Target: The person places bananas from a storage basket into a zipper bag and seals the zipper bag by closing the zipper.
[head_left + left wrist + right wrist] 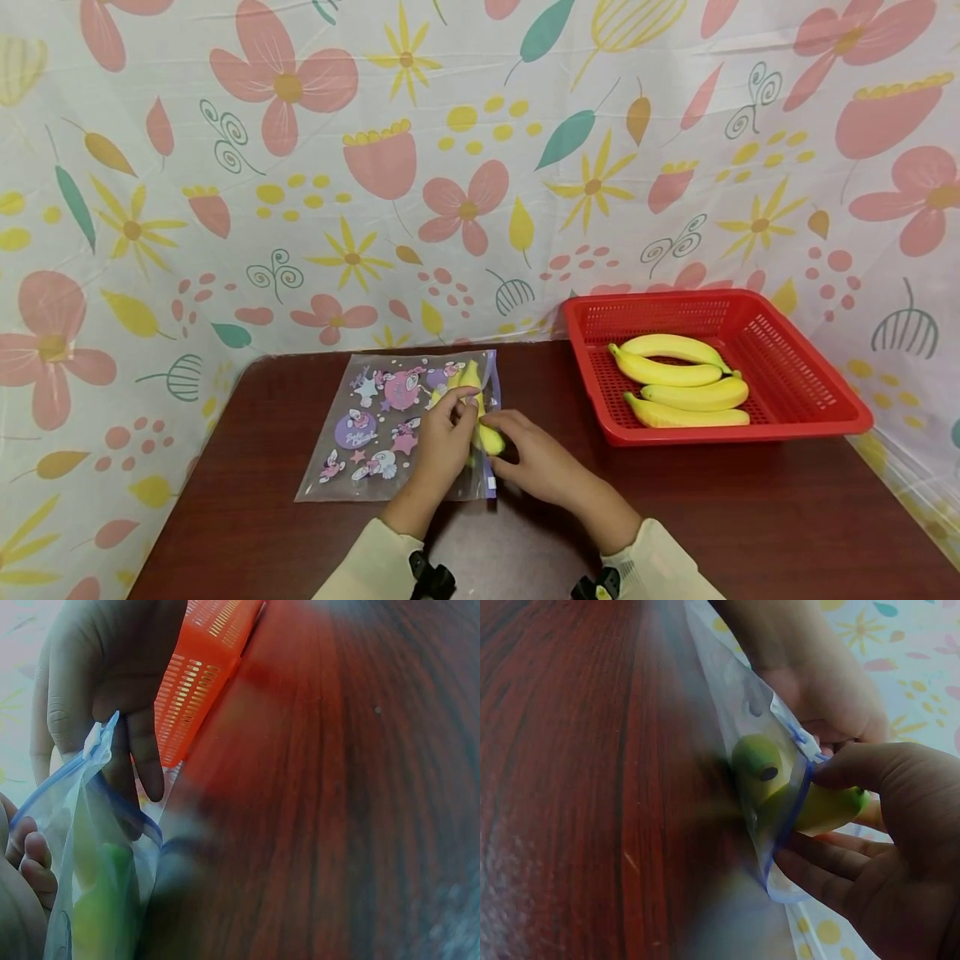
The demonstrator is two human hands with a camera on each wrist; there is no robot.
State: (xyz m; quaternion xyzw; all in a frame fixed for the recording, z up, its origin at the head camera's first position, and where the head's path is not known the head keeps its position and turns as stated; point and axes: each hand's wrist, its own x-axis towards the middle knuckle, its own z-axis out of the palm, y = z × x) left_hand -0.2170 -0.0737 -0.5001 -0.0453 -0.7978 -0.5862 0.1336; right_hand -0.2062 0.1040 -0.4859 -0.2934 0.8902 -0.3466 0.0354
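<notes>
A clear zip bag (355, 430) with pink and purple cartoon prints lies on the table, its blue-edged mouth facing right. My left hand (446, 437) pinches the upper layer of the bag close to the mouth. At that opening my right hand (543, 458) holds a banana (829, 810), thumb on one side and fingers on the other; its tip sticks out past the blue strip. Deeper inside the bag, a second banana (756, 755) shows through the plastic. The white zip slider (491, 482) sits at the near end of the strip.
A red plastic basket (813, 429) with slotted walls stands to the right, holding several bananas (678, 392). Under everything is a dark red-brown wooden table (247, 442). A flower-printed cloth (465, 208) hangs along the table's back edge.
</notes>
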